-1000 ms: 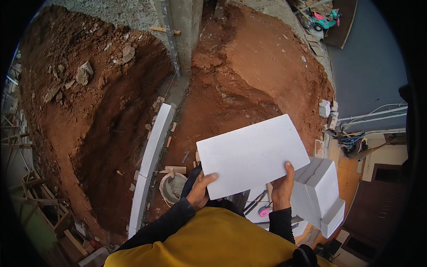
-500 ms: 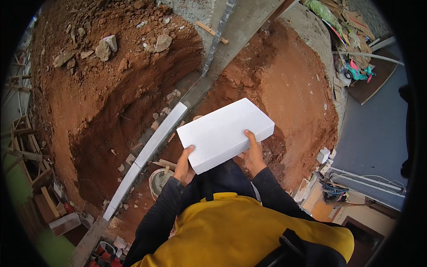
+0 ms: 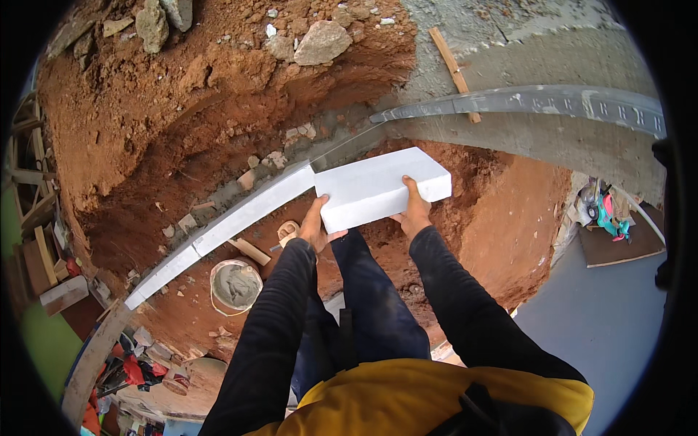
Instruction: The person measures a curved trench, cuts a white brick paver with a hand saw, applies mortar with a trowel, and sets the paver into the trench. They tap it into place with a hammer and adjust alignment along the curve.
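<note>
The left hand and right hand are gripping the white block along its near side, thumbs pressing on top. The block is sitting just beside the end of the white block row; contact is not showing clearly. Caution: uneven hand support could be letting the far edge dip, risking chipped corners or a snagged thin line.

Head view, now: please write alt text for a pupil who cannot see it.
The left hand and right hand hold a white block near one end of a row of blocks amid red soil. A bucket of grey mix stands on the wearer's side of the row.
</note>
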Action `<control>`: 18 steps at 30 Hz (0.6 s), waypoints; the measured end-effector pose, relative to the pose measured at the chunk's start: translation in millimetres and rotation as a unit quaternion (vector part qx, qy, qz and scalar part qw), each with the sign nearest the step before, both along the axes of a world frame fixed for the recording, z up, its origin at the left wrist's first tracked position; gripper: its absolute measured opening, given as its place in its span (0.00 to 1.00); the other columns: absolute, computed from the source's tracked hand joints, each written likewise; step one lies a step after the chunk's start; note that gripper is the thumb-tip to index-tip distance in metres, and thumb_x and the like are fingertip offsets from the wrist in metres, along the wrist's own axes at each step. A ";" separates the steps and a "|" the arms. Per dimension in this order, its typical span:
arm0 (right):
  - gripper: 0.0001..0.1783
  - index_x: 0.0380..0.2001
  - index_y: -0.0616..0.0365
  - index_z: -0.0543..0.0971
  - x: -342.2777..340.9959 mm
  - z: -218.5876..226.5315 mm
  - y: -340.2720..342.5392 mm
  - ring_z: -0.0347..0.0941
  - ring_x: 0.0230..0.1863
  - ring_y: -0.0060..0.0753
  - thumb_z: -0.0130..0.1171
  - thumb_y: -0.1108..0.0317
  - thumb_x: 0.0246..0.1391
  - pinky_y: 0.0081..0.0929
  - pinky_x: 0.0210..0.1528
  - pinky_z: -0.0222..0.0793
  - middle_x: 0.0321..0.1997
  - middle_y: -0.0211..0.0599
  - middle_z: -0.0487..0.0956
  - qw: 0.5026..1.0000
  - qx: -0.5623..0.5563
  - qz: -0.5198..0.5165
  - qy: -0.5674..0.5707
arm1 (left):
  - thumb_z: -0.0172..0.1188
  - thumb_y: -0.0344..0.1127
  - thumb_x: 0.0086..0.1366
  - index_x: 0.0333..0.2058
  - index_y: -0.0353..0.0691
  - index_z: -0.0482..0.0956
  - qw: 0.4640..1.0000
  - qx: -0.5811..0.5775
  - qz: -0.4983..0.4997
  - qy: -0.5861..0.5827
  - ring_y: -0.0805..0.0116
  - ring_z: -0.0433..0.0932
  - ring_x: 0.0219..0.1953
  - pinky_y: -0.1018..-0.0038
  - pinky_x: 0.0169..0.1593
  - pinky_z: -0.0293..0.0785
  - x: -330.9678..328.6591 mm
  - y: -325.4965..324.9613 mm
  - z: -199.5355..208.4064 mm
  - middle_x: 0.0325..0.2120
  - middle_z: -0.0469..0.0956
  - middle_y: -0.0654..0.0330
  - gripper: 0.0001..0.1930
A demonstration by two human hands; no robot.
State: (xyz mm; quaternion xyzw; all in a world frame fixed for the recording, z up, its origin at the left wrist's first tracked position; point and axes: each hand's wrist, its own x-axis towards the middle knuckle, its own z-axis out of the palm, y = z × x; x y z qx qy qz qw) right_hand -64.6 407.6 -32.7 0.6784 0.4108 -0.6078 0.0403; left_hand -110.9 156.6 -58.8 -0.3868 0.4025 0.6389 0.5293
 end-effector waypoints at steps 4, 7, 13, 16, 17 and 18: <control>0.58 0.73 0.65 0.57 -31.0 -35.4 4.9 0.75 0.64 0.55 0.76 0.46 0.50 0.58 0.58 0.82 0.67 0.54 0.70 0.999 0.004 0.015 -0.050 | 0.56 0.66 0.70 0.74 0.46 0.62 1.000 0.004 0.014 -0.009 0.56 0.76 0.65 0.52 0.60 0.80 -17.8 2.6 -38.6 0.67 0.72 0.54 0.43; 0.56 0.72 0.65 0.61 -47.5 -52.4 5.7 0.77 0.61 0.55 0.77 0.45 0.50 0.59 0.57 0.82 0.65 0.52 0.72 0.997 0.009 0.032 -0.067 | 0.56 0.66 0.71 0.74 0.46 0.62 0.999 0.003 0.035 -0.017 0.56 0.77 0.64 0.54 0.59 0.81 -22.1 2.0 -58.0 0.67 0.73 0.54 0.42; 0.52 0.68 0.63 0.68 -73.2 -66.0 9.9 0.80 0.57 0.52 0.76 0.42 0.50 0.57 0.55 0.83 0.62 0.49 0.75 0.993 0.031 0.070 -0.087 | 0.56 0.65 0.73 0.74 0.47 0.62 0.997 0.017 0.074 -0.030 0.56 0.76 0.65 0.54 0.60 0.82 -27.1 3.2 -77.7 0.68 0.72 0.53 0.41; 0.50 0.67 0.63 0.69 -86.9 -70.0 13.7 0.80 0.57 0.51 0.75 0.41 0.51 0.57 0.56 0.83 0.62 0.49 0.75 0.990 0.032 0.092 -0.098 | 0.56 0.65 0.73 0.74 0.46 0.62 0.996 0.022 0.087 -0.024 0.56 0.77 0.65 0.54 0.60 0.83 -31.9 5.4 -82.4 0.68 0.71 0.53 0.41; 0.50 0.67 0.63 0.69 -91.1 -71.5 15.1 0.80 0.57 0.51 0.75 0.41 0.51 0.57 0.56 0.83 0.62 0.49 0.75 0.989 0.029 0.100 -0.101 | 0.56 0.64 0.73 0.74 0.46 0.62 0.996 0.018 0.090 -0.023 0.56 0.77 0.65 0.54 0.60 0.83 -33.2 5.9 -83.8 0.68 0.71 0.53 0.41; 0.49 0.67 0.62 0.70 -94.9 -72.8 16.4 0.81 0.57 0.51 0.74 0.41 0.51 0.57 0.56 0.83 0.62 0.49 0.76 0.988 0.032 0.109 -0.102 | 0.56 0.64 0.73 0.74 0.46 0.62 0.995 0.020 0.094 -0.027 0.56 0.77 0.65 0.54 0.60 0.84 -34.8 6.8 -85.4 0.68 0.71 0.53 0.41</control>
